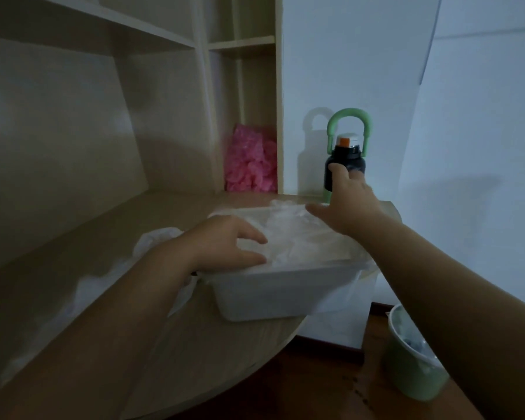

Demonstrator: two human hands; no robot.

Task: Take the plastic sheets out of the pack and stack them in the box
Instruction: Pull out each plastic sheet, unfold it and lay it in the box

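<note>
my left forearm crosses the crumpled pack (156,237), just left of the box (270,294). my left hand (234,241), fingers loose, presses the plastic sheets (294,234) inside it. my right hand (346,204) hovers spread open over the box's far corner, so the left is nearer the pack.

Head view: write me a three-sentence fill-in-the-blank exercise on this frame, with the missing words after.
The left hand rests on the plastic sheets inside the white ____. The right hand reaches to the dark bottle, whose loop handle is ____. The crinkled bundle in the shelf compartment is ____.
Missing words: box; green; pink.
</note>
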